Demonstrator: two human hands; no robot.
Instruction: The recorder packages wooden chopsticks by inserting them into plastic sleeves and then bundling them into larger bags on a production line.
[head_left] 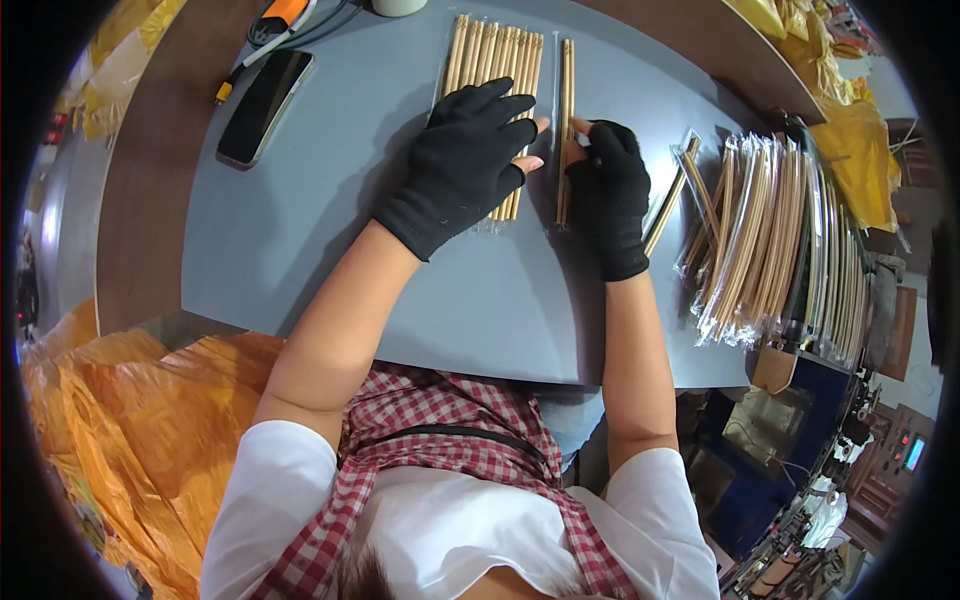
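A row of wooden chopsticks in clear wrappers point(498, 52) lies side by side at the far middle of the grey table. Across it rests my left hand point(462, 155) in a black glove with bare fingertips, its fingers stretched over the sticks. Just right of the row, apart from it, is one wrapped pair of chopsticks point(567, 85), lined up nearly parallel. My right hand point(608, 185), gloved the same way, has curled fingers, and its thumb and forefinger pinch this pair near the middle. Its other fingertips are tucked out of sight.
Right of my right hand lies a big pile of wrapped chopsticks point(760, 235), with a few loose ones slanting beside it. A phone point(265, 108) and a cable point(275, 48) lie at the left. Raised wooden edges point(150, 150) border the table; orange plastic sheeting point(165, 420) hangs lower left.
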